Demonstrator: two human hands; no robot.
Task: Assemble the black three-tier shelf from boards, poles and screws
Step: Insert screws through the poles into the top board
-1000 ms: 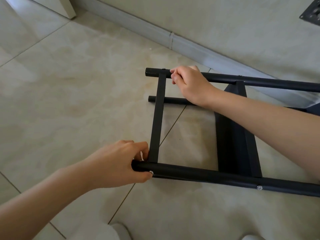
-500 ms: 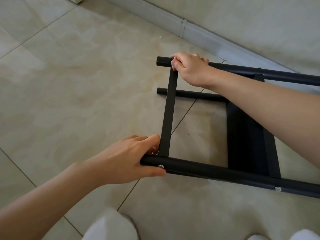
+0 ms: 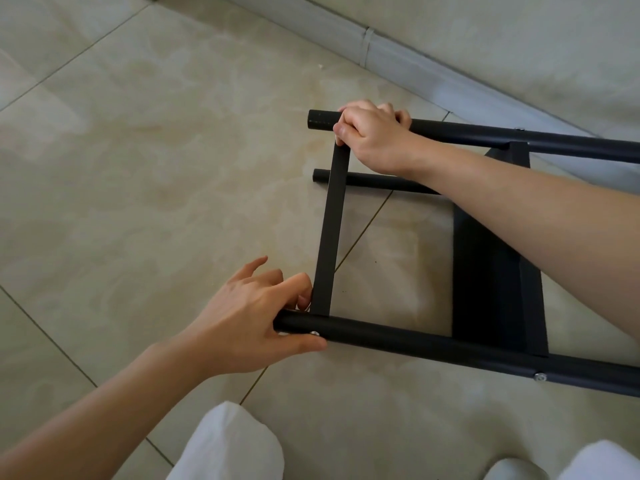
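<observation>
The black shelf lies on its side on the tiled floor. A near pole point(image 3: 450, 346) runs left to right, and a far pole point(image 3: 485, 135) runs parallel above it. A thin end board point(image 3: 330, 233) spans the two poles at their left ends. My left hand point(image 3: 249, 327) grips the near pole's end, thumb by a silver screw point(image 3: 314, 333). My right hand point(image 3: 372, 135) grips the far pole where the end board meets it. A second board point(image 3: 498, 271) stands further right. A lower pole point(image 3: 374, 181) shows behind.
A grey skirting board point(image 3: 398, 60) and wall run diagonally behind the shelf. Another screw point(image 3: 539, 377) sits in the near pole at the right. My white-clad knees point(image 3: 228, 445) are at the bottom edge. Open tiled floor point(image 3: 138, 168) spreads to the left.
The view has shifted, so the shelf sits further right and lower in frame. My left hand's fingers have loosened and spread at the near pole's end. My right hand keeps its grip.
</observation>
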